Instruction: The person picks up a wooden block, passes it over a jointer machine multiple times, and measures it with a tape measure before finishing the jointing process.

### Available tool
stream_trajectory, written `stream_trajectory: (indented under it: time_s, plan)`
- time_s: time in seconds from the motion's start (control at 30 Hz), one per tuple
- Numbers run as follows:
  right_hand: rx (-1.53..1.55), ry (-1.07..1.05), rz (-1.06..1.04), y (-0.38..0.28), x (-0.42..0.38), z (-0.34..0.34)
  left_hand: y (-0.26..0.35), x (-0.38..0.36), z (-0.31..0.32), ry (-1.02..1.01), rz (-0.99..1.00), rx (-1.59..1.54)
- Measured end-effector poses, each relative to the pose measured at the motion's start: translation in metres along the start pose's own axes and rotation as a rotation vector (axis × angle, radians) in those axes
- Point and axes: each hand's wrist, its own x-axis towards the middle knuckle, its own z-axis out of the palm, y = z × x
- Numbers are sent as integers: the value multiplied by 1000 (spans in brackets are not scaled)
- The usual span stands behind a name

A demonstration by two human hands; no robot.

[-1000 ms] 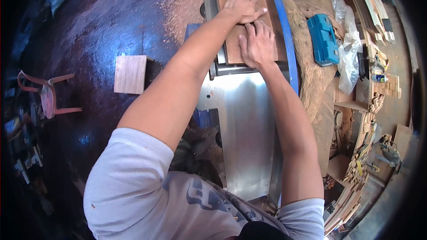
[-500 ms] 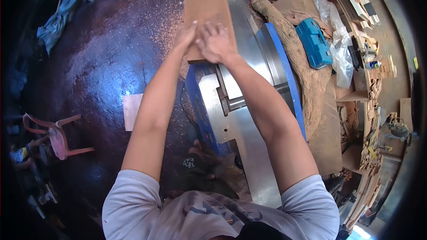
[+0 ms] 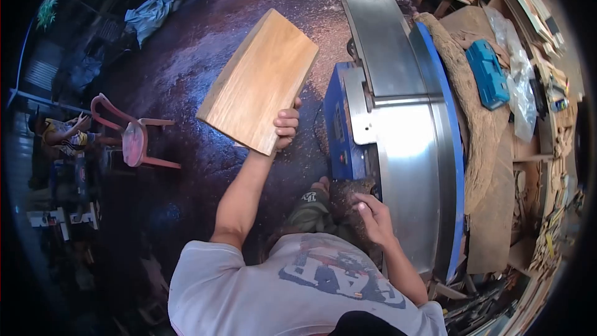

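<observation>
Wooden board (image 3: 261, 81): raised and tilted above the floor (image 3: 193, 43) — left of the machine (image 3: 407, 137)
Left hand (image 3: 287, 126): clamped on the board's lower right edge
Right hand (image 3: 375, 216): curled near the machine — whether it grips anything, cannot tell

a pinkish chair (image 3: 133, 144) stands on the dark, glossy floor (image 3: 193, 46).

Showing smooth, matt wood on the board (image 3: 261, 81); gleaming as glossy metal across the machine table (image 3: 405, 199); looking rough on the log (image 3: 479, 130) beyond its right edge.
</observation>
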Motion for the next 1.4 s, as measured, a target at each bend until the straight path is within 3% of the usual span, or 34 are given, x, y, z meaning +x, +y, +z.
stream_trajectory:
  time_s: [0.1,0.23,0.33,0.4,0.43,0.5,0.6,0.63,0.73,0.77,0.8,0.83,0.87,0.9,0.93,0.97,1.07,1.1,1.2,1.3,1.4]
  plan:
    - [32,114,26,4,-71,5,-70,-14,-2,-50,-72,-29]
    - [0,263,-138,-10,-125,7,-170,-12,-18,-65,-248,-98]
    - [31,331,-231,-23,-159,6,-233,-20,-39,98,-264,29]
    - [126,367,-249,-27,-185,0,-262,-27,-67,224,-228,356]
    - [206,418,-263,-27,-199,-1,-283,-22,-77,187,-255,372]
    - [355,499,-300,-27,-225,-5,-352,-16,-59,819,23,937]
    - [419,721,-122,1,-247,-7,-385,-21,-110,926,-102,1365]
    - [395,825,-105,15,-251,-8,-396,-22,-124,916,-58,1436]
    - [547,742,307,50,-271,-41,-414,-21,-181,912,58,1648]
    - [519,885,358,67,-271,-40,-409,-19,-212,932,74,1729]
    - [186,966,314,83,-272,-38,-410,-14,-228,955,94,1807]
    - [-148,1028,256,94,-271,-36,-422,-4,-203,987,-49,1888]
    - [-482,1071,182,105,-268,-38,-418,1,-201,877,-133,2005]
    - [-639,1064,122,56,-264,-39,-413,0,-198,768,-223,2115]
    - [-681,975,55,57,-263,-42,-409,0,-189,655,-313,2218]
    - [-720,893,-18,61,-258,-47,-406,-3,-177,535,-215,2427]
    - [-865,692,-150,84,-236,-59,-398,19,-100,562,-724,2652]
    - [-913,640,-170,96,-224,-69,-400,30,-78,586,-799,2679]
    - [-1000,528,-198,98,-206,-91,-405,47,-74,433,-244,2813]
    - [-1008,463,-208,97,-186,-105,-401,77,-136,102,219,2825]
    - [-1013,442,-214,99,-160,-112,-380,117,-183,123,196,3063]
